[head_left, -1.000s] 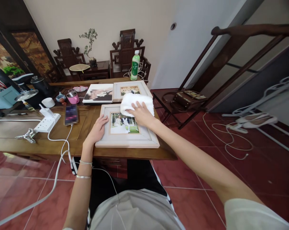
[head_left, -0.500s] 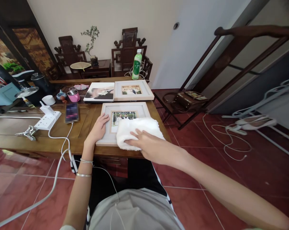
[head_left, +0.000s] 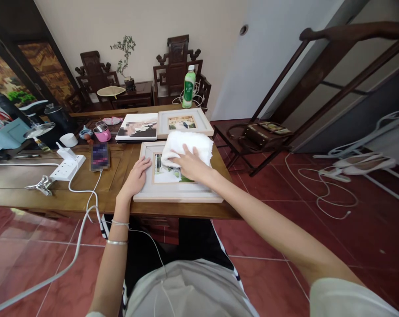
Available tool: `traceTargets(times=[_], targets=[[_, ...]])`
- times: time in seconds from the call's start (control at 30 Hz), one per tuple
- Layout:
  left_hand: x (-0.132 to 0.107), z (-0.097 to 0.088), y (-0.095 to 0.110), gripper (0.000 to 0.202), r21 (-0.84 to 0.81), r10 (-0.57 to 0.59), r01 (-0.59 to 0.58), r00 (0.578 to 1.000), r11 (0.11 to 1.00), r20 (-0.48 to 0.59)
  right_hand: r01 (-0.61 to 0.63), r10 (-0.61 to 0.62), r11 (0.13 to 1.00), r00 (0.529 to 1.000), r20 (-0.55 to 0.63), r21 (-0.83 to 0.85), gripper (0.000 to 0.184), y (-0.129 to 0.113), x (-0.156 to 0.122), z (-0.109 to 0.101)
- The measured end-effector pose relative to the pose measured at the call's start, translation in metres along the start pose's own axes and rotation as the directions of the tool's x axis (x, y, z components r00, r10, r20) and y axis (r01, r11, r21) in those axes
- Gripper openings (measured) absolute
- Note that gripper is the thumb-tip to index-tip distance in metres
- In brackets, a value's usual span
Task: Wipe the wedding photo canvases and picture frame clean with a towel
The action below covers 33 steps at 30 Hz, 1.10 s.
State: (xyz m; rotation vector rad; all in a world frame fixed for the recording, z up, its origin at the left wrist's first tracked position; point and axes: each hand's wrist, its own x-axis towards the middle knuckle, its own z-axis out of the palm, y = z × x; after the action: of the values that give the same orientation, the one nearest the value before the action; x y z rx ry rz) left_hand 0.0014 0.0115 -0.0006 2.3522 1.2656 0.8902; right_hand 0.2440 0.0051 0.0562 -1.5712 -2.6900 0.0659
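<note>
A pale picture frame [head_left: 178, 193] with a wedding photo of people outdoors lies flat at the table's front edge. My left hand [head_left: 137, 174] holds its left side, fingers closed together over the border. A folded white fluffy towel [head_left: 199, 145] rests on the frame's upper right part and hides some of the photo. My right hand [head_left: 191, 164] is closed on the towel and presses it down, its fingers parted across the top. Behind the towel lie a second pale picture frame [head_left: 202, 125] and a photo panel [head_left: 140, 121].
A green bottle [head_left: 188, 88] stands at the table's back edge. On the left are a phone [head_left: 100, 156], a white power strip [head_left: 67, 167], a pink mug [head_left: 102, 133] and a metal tripod-like stand [head_left: 42, 186]. Cables [head_left: 82, 237] hang over the front edge. A wooden chair [head_left: 259, 119] stands right, with a bag.
My right hand has pushed the towel away from me, from the frame's lower right to its upper right, uncovering the lower border. My left hand has stayed in place.
</note>
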Motion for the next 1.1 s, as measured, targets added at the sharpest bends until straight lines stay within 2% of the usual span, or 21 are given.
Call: traceTargets(times=[0.1,0.2,0.27,0.33,0.43,0.57,0.7,0.8,0.87,0.93,1.03,1.1], targets=[[0.000,0.000,0.003,0.044,-0.010,-0.023,0.023,1.000,1.000,-0.010,0.090,-0.097,0.994,0.988,0.123,0.057,0.074,-0.013,-0.031,-0.013],[0.000,0.001,0.004,0.046,-0.001,-0.031,0.031,1.000,1.000,-0.001,0.177,-0.209,0.973,0.948,0.238,0.152,0.076,-0.024,-0.069,-0.034],[0.000,0.001,0.003,0.045,0.019,-0.028,0.028,1.000,0.999,0.011,0.210,-0.258,0.958,0.929,0.264,0.197,0.076,-0.031,-0.087,-0.045],[0.000,0.001,0.002,0.044,0.053,-0.021,0.020,1.000,0.998,0.023,0.228,-0.276,0.951,0.930,0.242,0.207,0.076,-0.036,-0.095,-0.046],[0.001,0.001,0.000,0.044,0.100,-0.003,-0.002,0.999,0.995,0.047,0.205,-0.232,0.965,0.959,0.161,0.166,0.074,-0.036,-0.086,-0.030],[0.002,0.000,-0.001,0.045,0.115,0.013,-0.020,0.998,0.993,0.065,0.110,-0.112,0.992,0.994,0.015,0.061,0.070,-0.015,-0.044,-0.004],[0.002,-0.001,-0.002,0.045,0.118,0.017,-0.025,0.997,0.993,0.072,-0.011,0.008,1.000,0.993,-0.118,-0.026,0.069,0.016,0.007,0.005],[0.001,0.000,-0.003,0.045,0.113,0.011,-0.019,0.997,0.993,0.070,-0.027,0.019,0.998,0.992,-0.124,-0.058,0.067,0.022,0.028,0.007],[0.001,0.001,-0.003,0.045,0.103,0.006,-0.012,0.998,0.995,0.062,0.003,-0.008,0.998,0.996,-0.084,-0.060,0.066,0.014,0.027,0.009],[0.001,0.002,-0.003,0.045,0.094,0.003,-0.008,0.999,0.996,0.052,0.053,-0.053,0.998,0.998,-0.022,-0.032,0.066,0.001,0.013,0.007],[0.001,0.004,-0.003,0.046,0.089,-0.002,-0.002,0.999,0.996,0.043,0.163,-0.170,0.984,0.981,0.096,0.075,0.068,-0.020,-0.023,-0.007],[0.001,0.004,-0.002,0.046,0.091,-0.005,0.001,0.999,0.996,0.040,0.226,-0.253,0.961,0.950,0.183,0.158,0.068,-0.030,-0.048,-0.024]])
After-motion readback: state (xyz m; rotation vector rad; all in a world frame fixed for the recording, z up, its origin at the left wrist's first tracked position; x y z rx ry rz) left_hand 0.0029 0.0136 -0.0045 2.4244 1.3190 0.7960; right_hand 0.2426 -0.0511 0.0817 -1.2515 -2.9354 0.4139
